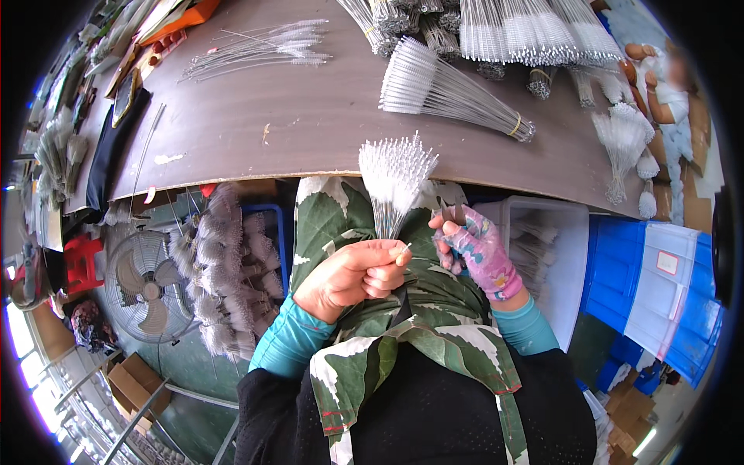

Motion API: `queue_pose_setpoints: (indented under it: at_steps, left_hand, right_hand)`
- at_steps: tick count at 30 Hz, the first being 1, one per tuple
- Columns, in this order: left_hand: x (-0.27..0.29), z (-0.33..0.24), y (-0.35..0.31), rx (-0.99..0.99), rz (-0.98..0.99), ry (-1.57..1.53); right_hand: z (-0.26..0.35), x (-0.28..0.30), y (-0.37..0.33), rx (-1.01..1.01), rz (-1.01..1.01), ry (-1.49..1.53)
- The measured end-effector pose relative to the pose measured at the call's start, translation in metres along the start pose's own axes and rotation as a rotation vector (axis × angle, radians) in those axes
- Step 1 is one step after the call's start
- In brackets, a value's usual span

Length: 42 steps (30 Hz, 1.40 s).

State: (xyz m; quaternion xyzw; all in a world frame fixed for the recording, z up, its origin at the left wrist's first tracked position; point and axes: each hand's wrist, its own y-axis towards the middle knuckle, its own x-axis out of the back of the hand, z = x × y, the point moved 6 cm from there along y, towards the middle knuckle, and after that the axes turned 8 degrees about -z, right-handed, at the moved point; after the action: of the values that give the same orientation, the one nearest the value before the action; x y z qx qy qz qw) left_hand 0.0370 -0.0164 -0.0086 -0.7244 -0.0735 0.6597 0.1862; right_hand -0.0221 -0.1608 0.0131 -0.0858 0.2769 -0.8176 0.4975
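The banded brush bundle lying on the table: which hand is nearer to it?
Right. The gloved right hand sits below the banded brush bundle, under its banded end; the bare left hand is farther off, gripping a fanned bunch of brushes.

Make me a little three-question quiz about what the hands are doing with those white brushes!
1. True or false: the bare left hand grips a fanned bunch of thin white wire-stemmed bristle brushes.
2. What covers the right hand? A) pink patterned glove B) nothing C) black mitten
3. Fill in: the rubber-banded bundle of white brushes lies on the brown ____.

Key: 1 true; 2 A; 3 table.
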Motion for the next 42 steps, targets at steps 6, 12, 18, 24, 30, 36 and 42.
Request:
queue_pose_setpoints:
  at_steps: [6, 12, 18, 24, 30, 36, 42]
  left_hand:
    - [-0.056, -0.125, -0.066, -0.891, -0.701, 1.27]
    - [-0.086, -0.25, -0.057, -1.684, -1.01, 2.259]
    - [-0.051, -0.298, -0.008, -1.589, -1.053, 2.363]
    - [-0.052, -0.286, -0.022, -1.921, -1.185, 2.138]
    - [-0.006, -0.163, -0.044, -1.333, -0.791, 1.459]
    - [0.029, -0.056, -0.018, -0.917, -0.765, 1.452]
    - [0.031, -0.04, 0.035, -1.054, -0.755, 1.026]
  right_hand:
    - [-0.006, 0.027, 0.01, -0.005, -0.198, 0.008]
    - [-0.022, 0.022, 0.023, 0.095, -0.177, -0.09]
    - [-0.026, 0.03, 0.026, 0.068, -0.195, -0.127]
    - [-0.014, 0.022, 0.027, 0.039, -0.205, -0.027]
    - [0.027, 0.019, 0.04, 0.233, -0.244, -0.125]
    - [0.044, -0.001, 0.062, 0.329, -0.025, -0.135]
    - [0.03, -0.016, 0.054, 0.383, 0.025, -0.079]
